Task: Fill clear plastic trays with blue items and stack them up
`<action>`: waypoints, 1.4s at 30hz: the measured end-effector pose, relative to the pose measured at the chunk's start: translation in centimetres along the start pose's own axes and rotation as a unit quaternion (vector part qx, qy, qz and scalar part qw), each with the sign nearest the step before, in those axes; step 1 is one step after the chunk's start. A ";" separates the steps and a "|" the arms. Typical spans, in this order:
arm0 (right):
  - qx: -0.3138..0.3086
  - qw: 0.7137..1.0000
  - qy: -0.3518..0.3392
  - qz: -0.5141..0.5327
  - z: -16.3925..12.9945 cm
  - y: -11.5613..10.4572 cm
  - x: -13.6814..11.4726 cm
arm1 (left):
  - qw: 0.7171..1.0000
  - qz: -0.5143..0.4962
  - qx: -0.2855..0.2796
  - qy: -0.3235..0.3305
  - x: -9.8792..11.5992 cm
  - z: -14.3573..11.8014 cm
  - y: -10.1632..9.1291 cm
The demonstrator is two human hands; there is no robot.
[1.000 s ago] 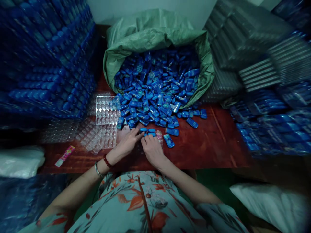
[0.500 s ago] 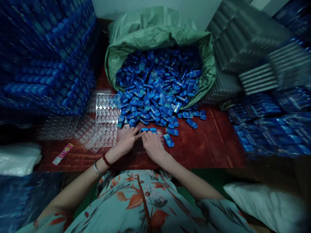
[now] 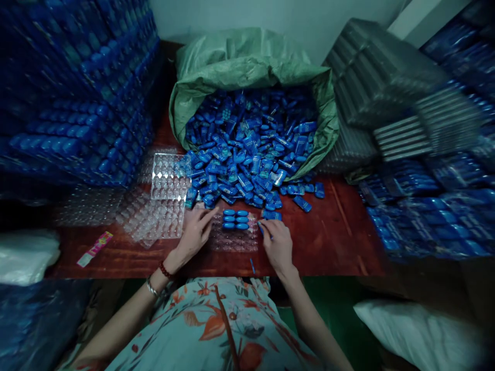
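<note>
A clear plastic blister tray lies on the red wooden table in front of me, with several small blue cases set in its far rows. My left hand rests at the tray's left edge, fingers spread and touching it. My right hand is at the tray's right edge, its fingers closed on a blue case. Just beyond the tray a heap of loose blue cases spills from an open green sack.
Empty clear trays lie left of my hands, with a pink-and-yellow wrapper near the table's front edge. Tall stacks of filled blue trays stand at the left and others at the right. Grey tray stacks rise at the back right.
My hands were together over the tray's far row; they have moved apart to its two sides. My right hand has picked up a blue case. More blue cases sit in the tray.
</note>
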State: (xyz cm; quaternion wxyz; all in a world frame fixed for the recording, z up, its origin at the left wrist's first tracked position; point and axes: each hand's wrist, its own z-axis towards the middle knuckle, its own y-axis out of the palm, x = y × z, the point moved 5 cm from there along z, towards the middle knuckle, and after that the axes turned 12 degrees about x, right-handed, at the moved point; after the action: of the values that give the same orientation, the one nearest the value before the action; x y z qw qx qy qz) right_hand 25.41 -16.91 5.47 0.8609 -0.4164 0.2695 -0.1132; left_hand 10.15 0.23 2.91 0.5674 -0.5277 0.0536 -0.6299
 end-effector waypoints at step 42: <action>-0.286 0.943 -0.130 -0.114 -0.7 2.0 -5.4 | 0.994 0.062 -0.030 0.084 3.2 -2.5 0.7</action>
State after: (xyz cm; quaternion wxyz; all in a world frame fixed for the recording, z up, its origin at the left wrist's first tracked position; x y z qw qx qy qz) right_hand 20.46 -13.85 5.51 0.7148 -0.6838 0.1264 -0.0738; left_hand 9.43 -3.83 3.34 0.5828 -0.4852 0.1526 -0.6338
